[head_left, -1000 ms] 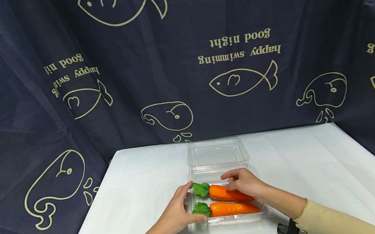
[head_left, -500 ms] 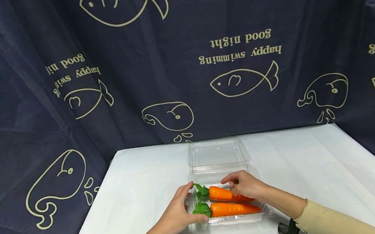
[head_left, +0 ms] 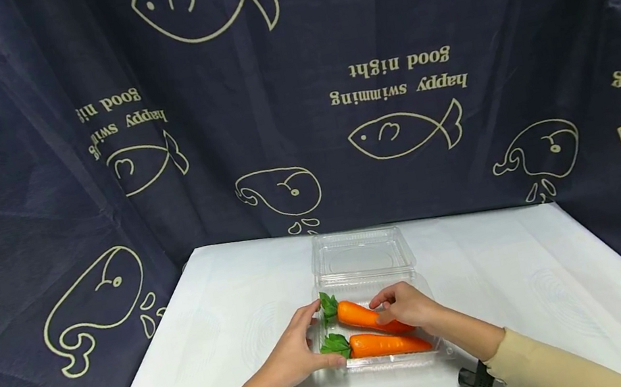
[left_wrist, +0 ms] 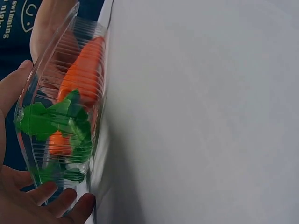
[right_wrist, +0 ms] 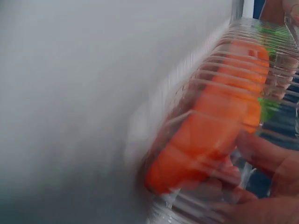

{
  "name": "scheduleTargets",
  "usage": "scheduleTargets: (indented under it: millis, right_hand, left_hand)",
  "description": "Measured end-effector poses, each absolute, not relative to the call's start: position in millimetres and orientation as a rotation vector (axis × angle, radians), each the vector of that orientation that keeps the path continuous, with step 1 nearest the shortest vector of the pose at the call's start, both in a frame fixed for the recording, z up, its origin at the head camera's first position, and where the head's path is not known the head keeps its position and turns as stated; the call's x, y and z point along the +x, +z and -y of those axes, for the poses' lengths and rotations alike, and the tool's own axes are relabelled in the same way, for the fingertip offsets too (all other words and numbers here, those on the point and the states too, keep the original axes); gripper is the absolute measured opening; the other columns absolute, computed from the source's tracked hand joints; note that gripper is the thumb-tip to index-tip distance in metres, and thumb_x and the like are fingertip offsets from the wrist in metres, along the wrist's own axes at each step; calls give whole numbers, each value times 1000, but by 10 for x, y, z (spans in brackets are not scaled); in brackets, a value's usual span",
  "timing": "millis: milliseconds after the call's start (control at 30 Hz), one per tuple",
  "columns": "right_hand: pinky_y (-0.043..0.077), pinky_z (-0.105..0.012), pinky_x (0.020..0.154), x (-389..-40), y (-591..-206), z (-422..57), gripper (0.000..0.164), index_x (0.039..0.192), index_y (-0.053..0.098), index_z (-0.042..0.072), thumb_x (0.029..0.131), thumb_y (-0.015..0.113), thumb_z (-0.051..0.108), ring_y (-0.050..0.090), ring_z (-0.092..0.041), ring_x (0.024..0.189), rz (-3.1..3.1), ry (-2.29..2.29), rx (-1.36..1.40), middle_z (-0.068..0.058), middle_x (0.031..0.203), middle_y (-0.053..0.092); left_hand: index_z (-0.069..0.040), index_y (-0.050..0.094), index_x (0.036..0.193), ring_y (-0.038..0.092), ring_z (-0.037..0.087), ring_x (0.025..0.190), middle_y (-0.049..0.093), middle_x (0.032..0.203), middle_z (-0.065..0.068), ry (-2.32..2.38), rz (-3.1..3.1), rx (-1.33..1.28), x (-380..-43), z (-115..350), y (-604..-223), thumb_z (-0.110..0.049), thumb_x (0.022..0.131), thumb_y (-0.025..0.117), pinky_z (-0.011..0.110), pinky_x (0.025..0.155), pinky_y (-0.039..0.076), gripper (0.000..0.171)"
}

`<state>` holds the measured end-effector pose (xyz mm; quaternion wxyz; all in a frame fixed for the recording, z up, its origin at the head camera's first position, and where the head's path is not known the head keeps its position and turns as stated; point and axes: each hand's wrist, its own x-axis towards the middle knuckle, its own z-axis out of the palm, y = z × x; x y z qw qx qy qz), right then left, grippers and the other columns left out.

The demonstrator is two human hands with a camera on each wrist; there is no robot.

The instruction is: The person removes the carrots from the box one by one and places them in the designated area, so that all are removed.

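Two orange carrots with green leafy tops lie in the base of a clear plastic clamshell container (head_left: 390,361). The front carrot (head_left: 387,343) lies nearly level along the front wall. The rear carrot (head_left: 357,314) is slanted, its leaves towards the back left corner. My right hand (head_left: 410,307) reaches in over the right side and holds this carrot with thumb and fingers. My left hand (head_left: 295,353) grips the container's left end, thumb at the front corner and fingers at the back. In the left wrist view, green leaves (left_wrist: 58,116) show through the ribbed wall.
The container's lid (head_left: 362,253) lies folded open behind the base. A white table (head_left: 227,283) carries everything. Dark blue cloth (head_left: 202,211) with fish and whale drawings hangs behind and to the left.
The rear carrot's leafy end has swung towards the back left, so it now slants more. My right hand has shifted slightly with it. The left hand and front carrot have stayed in place.
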<state>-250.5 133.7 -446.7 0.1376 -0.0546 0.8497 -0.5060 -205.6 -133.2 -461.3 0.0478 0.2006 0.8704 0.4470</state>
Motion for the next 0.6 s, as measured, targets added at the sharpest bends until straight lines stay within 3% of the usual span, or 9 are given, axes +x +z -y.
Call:
scheduleTargets:
  millis: [233,600]
  right_hand:
    - [34,-29,66,-2506,-4496,-1324,15,92,78,8,77,81,7,45,-19,78,-2496,-1430,-83,-1,76,52]
    - [44,-30,76,-2527,-4518,-1331,20,96,79,8,77,84,12,54,-20,88,-2490,-1401,-61,-3,93,66]
  left_hand:
    - [-9,29,158,47,32,136,39,154,10,1351,-2661,622,-2048,1329,-4630,-49,70,90,53,108,43,114]
    - [-8,29,157,47,31,135,40,153,8,1344,-2669,624,-2044,1318,-4607,-51,70,89,51,108,44,114]
